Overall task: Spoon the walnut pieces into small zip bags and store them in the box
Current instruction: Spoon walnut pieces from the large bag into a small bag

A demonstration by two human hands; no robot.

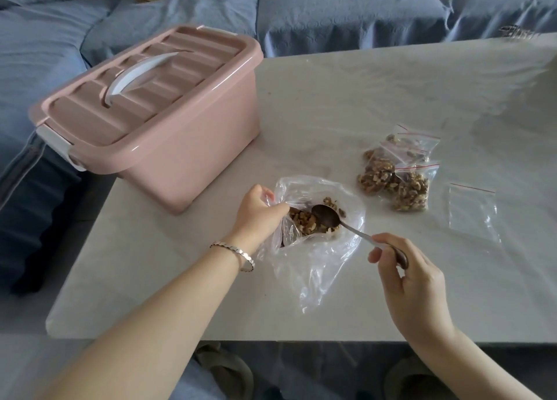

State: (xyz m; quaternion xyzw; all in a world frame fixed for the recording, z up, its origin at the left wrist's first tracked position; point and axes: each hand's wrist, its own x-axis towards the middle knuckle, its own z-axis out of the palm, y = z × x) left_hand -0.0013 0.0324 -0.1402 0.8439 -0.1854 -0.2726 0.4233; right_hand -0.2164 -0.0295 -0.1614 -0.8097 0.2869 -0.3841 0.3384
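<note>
Left hand point(256, 211): grips the big clear bag's point(316, 258) rim.
Right hand point(404, 267): pinches the spoon point(327, 216), bowl among walnut pieces point(304, 222).
Filled zip bags point(398, 173): piled right of it.
Box point(168, 128): lidded, on the table point(361, 98).

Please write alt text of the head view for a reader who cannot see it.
A person's right hand holds a spoon in a clear bag of walnut pieces that the left hand pinches open on a white table. Filled small zip bags, an empty zip bag and a closed pink box lie nearby.
</note>
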